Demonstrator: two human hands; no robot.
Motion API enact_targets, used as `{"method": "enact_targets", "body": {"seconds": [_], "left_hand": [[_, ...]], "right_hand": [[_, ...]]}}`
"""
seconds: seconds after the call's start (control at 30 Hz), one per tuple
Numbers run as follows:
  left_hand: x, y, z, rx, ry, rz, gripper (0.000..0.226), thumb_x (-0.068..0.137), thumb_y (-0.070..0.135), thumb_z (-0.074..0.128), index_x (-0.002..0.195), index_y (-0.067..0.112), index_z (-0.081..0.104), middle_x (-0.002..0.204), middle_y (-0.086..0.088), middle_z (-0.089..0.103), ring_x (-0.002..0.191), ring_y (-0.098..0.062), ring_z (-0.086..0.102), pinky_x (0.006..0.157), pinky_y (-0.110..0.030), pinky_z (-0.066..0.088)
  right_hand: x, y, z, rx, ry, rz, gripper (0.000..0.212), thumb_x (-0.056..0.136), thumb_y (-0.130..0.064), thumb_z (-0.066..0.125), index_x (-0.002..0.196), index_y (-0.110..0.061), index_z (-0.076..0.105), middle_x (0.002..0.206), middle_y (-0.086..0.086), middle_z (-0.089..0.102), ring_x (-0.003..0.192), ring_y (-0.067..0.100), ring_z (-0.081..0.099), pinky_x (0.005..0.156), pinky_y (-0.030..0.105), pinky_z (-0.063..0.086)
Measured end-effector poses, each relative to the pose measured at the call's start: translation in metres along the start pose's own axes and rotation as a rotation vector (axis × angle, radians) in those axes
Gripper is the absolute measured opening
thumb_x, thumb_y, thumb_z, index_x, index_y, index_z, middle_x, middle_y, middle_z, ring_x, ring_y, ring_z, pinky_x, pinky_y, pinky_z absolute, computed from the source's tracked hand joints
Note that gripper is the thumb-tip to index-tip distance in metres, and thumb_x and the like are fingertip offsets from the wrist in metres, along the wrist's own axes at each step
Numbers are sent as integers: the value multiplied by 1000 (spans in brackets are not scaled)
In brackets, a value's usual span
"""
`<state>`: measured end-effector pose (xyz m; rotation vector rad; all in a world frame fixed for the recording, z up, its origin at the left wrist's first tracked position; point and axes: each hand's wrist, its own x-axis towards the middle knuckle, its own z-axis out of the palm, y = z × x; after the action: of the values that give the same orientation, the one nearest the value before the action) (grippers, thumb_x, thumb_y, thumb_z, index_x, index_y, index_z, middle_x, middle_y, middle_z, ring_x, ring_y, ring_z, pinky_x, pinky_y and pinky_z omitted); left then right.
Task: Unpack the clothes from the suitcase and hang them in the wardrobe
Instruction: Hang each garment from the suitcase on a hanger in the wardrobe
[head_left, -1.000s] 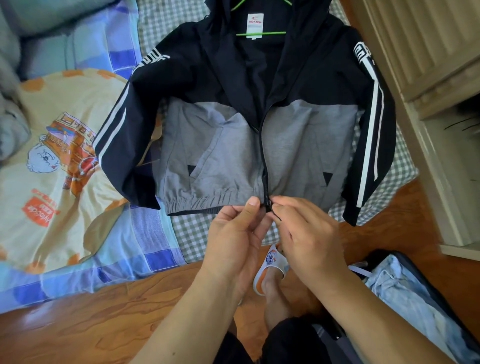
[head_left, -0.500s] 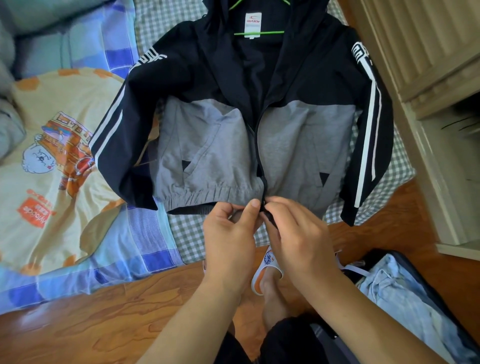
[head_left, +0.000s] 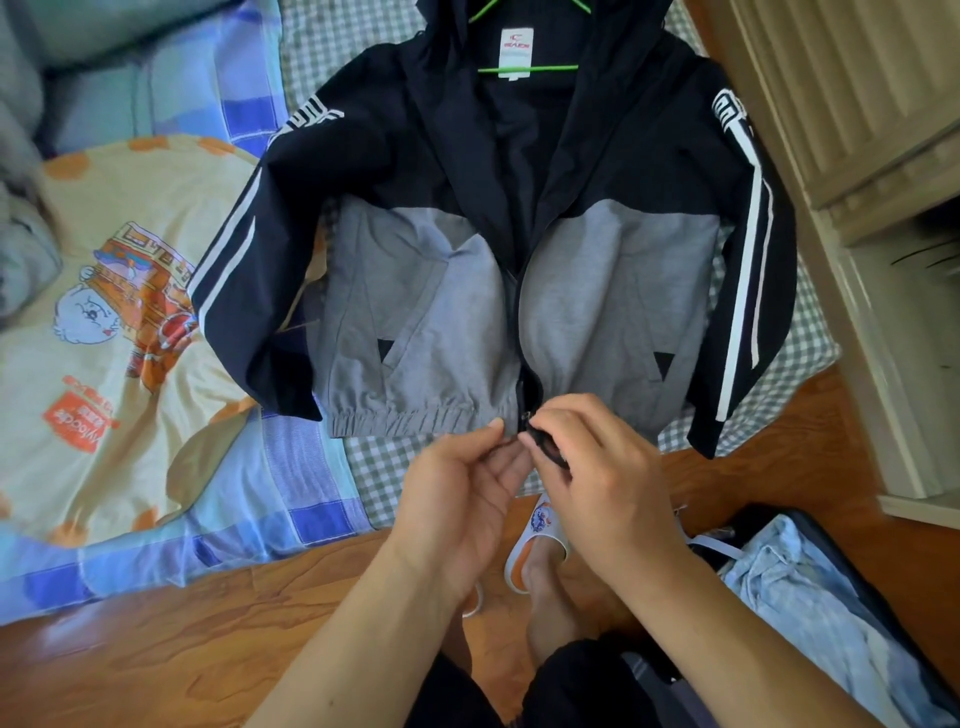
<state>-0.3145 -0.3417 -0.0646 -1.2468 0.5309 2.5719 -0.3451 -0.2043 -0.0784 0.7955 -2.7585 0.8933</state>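
I note the jacket (head_left: 519, 260) lies on the bed (head_left: 311, 52), hanger (head_left: 527, 67) inside. Both hands have stayed at the hem: left hand (head_left: 462, 488) pinches the left edge, right hand (head_left: 597, 467) pinches the zip pull. Zip not yet started.

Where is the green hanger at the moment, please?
In the head view the green hanger is at the top centre, inside the collar of the jacket, which lies spread on the bed.

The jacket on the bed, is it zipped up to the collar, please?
No, the jacket lies open from the collar down, over the green hanger.
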Motion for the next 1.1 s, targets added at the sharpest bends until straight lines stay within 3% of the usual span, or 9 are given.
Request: {"method": "enact_targets", "body": {"seconds": [0.2,0.33,0.4,0.5,0.6,0.73,0.87,1.0,1.1], "left_hand": [[5,-12,-8,88,88,51,17,94,-14,49,108,-6,53,81,-22,66,81,-30,74,72,-33,61],[2,-8,-11,322,100,45,36,96,-11,50,63,0,57,65,-15,61,72,-26,72,68,-33,60],[1,-11,-15,362,147,55,27,97,-4,54,72,5,52,70,-15,62,73,-23,72,67,-34,60],[1,-26,-19,280,180,76,18,100,4,56,83,7,51,91,-22,68,89,-27,73,82,-40,58],[6,-38,-26,247,163,113,22,99,10,62,77,8,60,95,-25,68,95,-34,70,96,-47,53],[14,-42,-36,318,255,132,31,98,16,64,67,12,69,87,-22,71,87,-31,70,86,-42,54],[19,-47,-41,542,348,237,24,99,17,64,78,8,61,75,-14,70,77,-28,67,78,-44,56],[19,-61,-49,492,429,225,40,100,13,63,61,24,57,65,-3,58,74,-23,58,84,-42,55],[16,-76,-58,413,477,97,29,100,9,61,72,9,53,61,-3,59,68,-18,63,68,-28,57]], "right_hand": [[-17,8,3,-42,-94,-75,5,91,-2,67,97,-1,69,113,9,65,94,18,67,75,23,57],[-19,13,5,-11,-290,29,17,86,-6,70,100,-13,62,115,-7,58,77,20,65,57,36,55],[-18,13,9,37,-334,89,12,91,-15,68,95,-17,58,106,-12,56,72,18,62,55,38,51],[-15,8,17,108,-266,199,12,92,-19,68,87,-18,57,93,-11,56,72,10,56,59,31,46],[-16,2,26,168,-225,316,7,92,-23,59,86,-22,56,89,-12,55,74,9,55,61,37,48],[-20,2,32,197,-184,353,7,92,-27,56,87,-23,57,88,-13,55,75,8,56,63,38,50],[-21,0,32,119,-259,250,15,96,-23,54,83,-16,52,91,-11,50,71,13,54,59,38,47],[19,28,34,126,-136,431,20,91,-11,66,77,-13,52,82,-5,50,71,15,47,64,37,40],[83,73,35,25,-64,519,18,93,-14,67,79,-12,55,81,-4,54,74,20,52,64,37,38]]}}
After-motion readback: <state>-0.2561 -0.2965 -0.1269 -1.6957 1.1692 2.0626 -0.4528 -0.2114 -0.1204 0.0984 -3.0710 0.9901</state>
